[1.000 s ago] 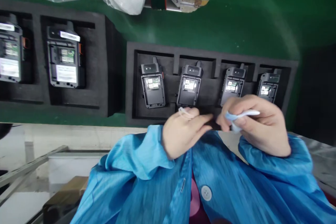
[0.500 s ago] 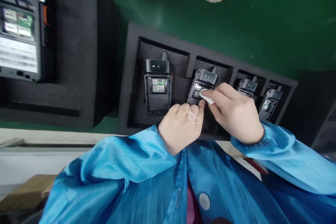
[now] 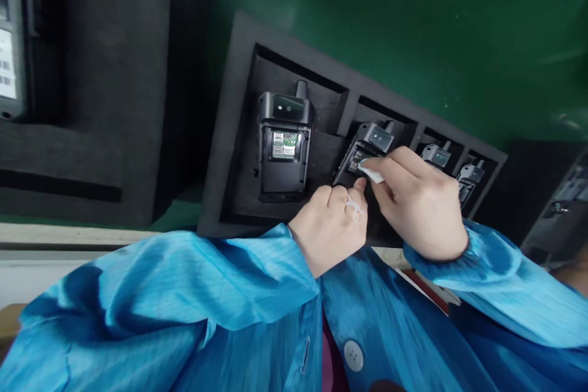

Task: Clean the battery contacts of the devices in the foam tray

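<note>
Fingers (image 3: 388,166) of right hand (image 3: 416,205) pinch white item (image 3: 373,173) at device (image 3: 364,148). Left hand (image 3: 333,223) curled near device's lower end; cannot tell if gripping. Device in dark tray (image 3: 229,122), second compartment from left.

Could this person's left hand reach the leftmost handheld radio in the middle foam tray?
Probably yes. The left hand is close to that handheld radio, near its lower right corner, and nothing lies on the radio or visibly stands between them.

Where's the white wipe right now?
In the head view, right of centre: the white wipe is in the right hand, at the opening of the device above the left hand.
</note>
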Available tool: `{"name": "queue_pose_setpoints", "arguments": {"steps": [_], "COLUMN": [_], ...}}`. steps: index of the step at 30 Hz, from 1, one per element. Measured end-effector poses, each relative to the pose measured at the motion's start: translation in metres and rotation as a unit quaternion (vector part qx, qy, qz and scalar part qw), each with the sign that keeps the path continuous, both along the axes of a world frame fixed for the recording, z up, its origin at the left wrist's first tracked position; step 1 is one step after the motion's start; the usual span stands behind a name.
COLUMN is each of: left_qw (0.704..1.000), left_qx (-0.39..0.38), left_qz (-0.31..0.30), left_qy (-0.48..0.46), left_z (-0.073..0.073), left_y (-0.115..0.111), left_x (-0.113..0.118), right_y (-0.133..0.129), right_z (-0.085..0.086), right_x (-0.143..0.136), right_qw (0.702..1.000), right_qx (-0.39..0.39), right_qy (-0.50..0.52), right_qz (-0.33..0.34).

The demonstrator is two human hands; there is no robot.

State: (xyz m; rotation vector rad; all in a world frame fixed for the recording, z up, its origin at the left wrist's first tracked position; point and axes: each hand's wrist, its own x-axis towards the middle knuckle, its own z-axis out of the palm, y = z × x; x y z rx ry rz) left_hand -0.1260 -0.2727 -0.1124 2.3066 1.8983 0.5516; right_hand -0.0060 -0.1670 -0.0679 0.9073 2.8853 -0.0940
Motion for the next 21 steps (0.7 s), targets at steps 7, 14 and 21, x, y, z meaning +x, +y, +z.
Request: {"name": "queue_pose_setpoints", "arguments": {"steps": [7, 14, 21], "left_qw": [1.0, 0.998, 1.0], "left_qx": [0.024, 0.049, 0.023], "left_qz": [0.01, 0.028, 0.018], "left_qy": [-0.003, 0.0, -0.008], "left_z": [-0.003, -0.005, 0.0], "left_y": [0.001, 0.001, -0.002], "left_x": [0.003, 0.004, 0.003], "right_y": [0.009, 0.025, 0.017], "right_z": [0.008, 0.039, 0.021], "right_x": [0.0, 0.007, 0.006], "right_qw": [0.997, 0.995, 0.997], "right_qx": [0.008, -0.008, -0.06], "right_qy": [-0.052, 0.056, 0.052], "right_qz": [0.06, -0.078, -0.011]}}
